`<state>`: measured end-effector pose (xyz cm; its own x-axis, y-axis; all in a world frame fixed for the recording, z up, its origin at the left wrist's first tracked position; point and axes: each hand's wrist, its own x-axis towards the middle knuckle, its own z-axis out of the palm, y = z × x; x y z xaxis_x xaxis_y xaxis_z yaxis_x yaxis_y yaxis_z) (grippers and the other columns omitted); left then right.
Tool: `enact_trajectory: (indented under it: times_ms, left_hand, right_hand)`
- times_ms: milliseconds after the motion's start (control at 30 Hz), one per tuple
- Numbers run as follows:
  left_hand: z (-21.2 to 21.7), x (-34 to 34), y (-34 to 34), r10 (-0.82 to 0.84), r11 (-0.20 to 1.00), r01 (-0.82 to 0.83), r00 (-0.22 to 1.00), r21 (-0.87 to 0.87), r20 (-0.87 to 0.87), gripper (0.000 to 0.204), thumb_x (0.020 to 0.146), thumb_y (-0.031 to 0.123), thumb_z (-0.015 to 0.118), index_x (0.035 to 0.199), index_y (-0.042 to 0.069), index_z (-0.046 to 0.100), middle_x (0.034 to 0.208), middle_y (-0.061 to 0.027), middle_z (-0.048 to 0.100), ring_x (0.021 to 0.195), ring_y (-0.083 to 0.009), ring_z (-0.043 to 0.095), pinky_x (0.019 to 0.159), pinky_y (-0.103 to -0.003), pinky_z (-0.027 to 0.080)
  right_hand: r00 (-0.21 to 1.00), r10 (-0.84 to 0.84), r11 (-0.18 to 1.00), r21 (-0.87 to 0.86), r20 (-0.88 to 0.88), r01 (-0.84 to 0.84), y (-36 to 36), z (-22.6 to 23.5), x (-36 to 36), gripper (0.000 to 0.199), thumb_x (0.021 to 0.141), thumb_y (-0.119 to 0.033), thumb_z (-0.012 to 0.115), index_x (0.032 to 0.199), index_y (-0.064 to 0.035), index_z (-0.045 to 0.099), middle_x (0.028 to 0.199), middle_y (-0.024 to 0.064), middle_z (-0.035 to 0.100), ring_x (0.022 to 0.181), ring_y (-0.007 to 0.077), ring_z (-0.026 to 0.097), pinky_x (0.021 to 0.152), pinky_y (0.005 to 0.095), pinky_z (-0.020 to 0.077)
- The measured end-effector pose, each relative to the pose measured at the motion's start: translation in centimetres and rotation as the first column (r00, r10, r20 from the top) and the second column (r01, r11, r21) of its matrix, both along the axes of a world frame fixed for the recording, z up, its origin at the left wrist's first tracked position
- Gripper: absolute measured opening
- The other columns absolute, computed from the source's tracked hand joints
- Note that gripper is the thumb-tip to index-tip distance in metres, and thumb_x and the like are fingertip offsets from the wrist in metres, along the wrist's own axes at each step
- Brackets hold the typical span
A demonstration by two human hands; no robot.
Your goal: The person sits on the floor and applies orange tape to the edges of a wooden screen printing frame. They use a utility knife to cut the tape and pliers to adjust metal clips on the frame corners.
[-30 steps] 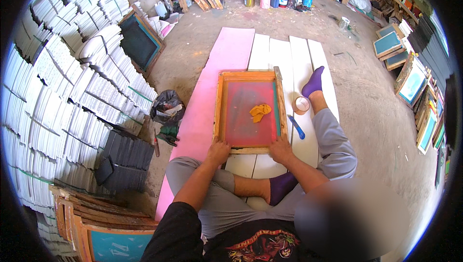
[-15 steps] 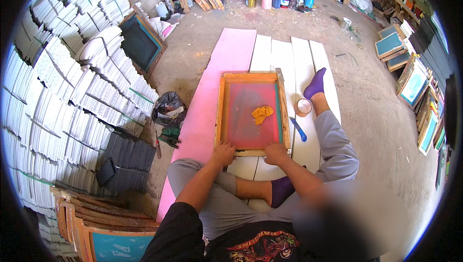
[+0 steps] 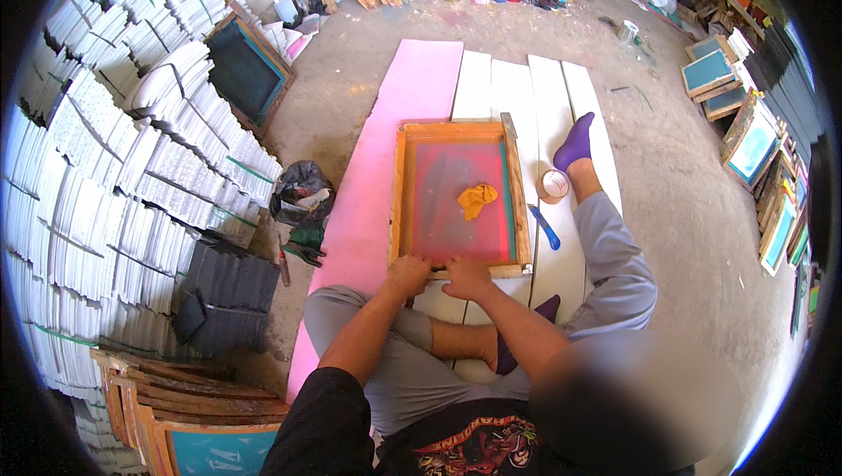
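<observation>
Step in hand: I sit on the floor with a wooden screen-printing frame (image 3: 460, 198) flat in front of me, and I judge I am seating or steadying it by its near rail before a print pass.
Left hand (image 3: 408, 274): it rests on the near rail, fingers curled over the wood, close beside the other hand.
Right hand (image 3: 466, 276): it presses on the same rail just right of the left; whether it grips the edge or only pushes down I cannot tell.
Where the frame lies: it sits partly on a long pink board (image 3: 386, 169) and partly on white planks (image 3: 517, 99), its red mesh facing up.
On the mesh: a crumpled yellow rag (image 3: 476, 199) lies near the middle, apart from both hands.
Beside it: a small round tub (image 3: 554, 185) and a blue-handled tool (image 3: 545, 227) lie on the planks to the right, near my purple-socked foot (image 3: 574, 143).
Next move, as I judge it: the rag would have to come off the mesh, and one hand must free itself to reach the tool.
Hard to make out: what lies under the mesh is hidden, and my fingertips are too small to read.
</observation>
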<state>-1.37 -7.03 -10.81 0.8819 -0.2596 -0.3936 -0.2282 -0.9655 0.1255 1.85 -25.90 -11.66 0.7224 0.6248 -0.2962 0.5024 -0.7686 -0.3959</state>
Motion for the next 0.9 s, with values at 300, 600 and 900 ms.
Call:
enact_trajectory:
  times_ms: [300,600,900]
  left_hand:
    - [0.2,-0.1,0.0,-0.061,0.998,0.061,0.998,0.016,0.024,0.039,0.079,0.021,0.079,0.110,0.001,0.067,0.106,-0.0193,0.069,0.102,-0.0366,0.068,0.086,-0.046,0.058]
    - [0.8,-0.7,-0.3,0.023,1.000,-0.023,0.999,-0.010,0.041,0.037,0.082,0.021,0.077,0.111,0.000,0.066,0.113,-0.0204,0.067,0.107,-0.0357,0.066,0.091,-0.046,0.056]
    - [-1.3,-1.4,0.9,0.001,0.997,-0.006,0.998,0.074,0.069,0.029,0.085,0.017,0.073,0.109,0.001,0.067,0.115,-0.0169,0.068,0.115,-0.0325,0.064,0.095,-0.045,0.054]
  right_hand:
    - [0.998,-0.058,0.996,-0.059,0.039,0.060,-7.7,2.2,1.1,0.051,0.074,-0.035,0.073,0.111,-0.0012,0.068,0.111,0.0185,0.068,0.110,0.0362,0.064,0.096,0.0471,0.0537]
    - [0.992,0.048,0.948,-0.318,0.119,-0.008,-9.2,0.9,1.3,0.035,0.078,-0.027,0.072,0.102,-0.0015,0.073,0.108,0.0167,0.070,0.115,0.0339,0.061,0.101,0.0452,0.0500]
    - [0.905,0.239,0.937,-0.328,0.352,-0.120,-10.7,2.1,2.2,0.026,0.077,-0.028,0.073,0.091,-0.0065,0.079,0.089,0.0112,0.075,0.116,0.0311,0.059,0.115,0.0540,0.0311]
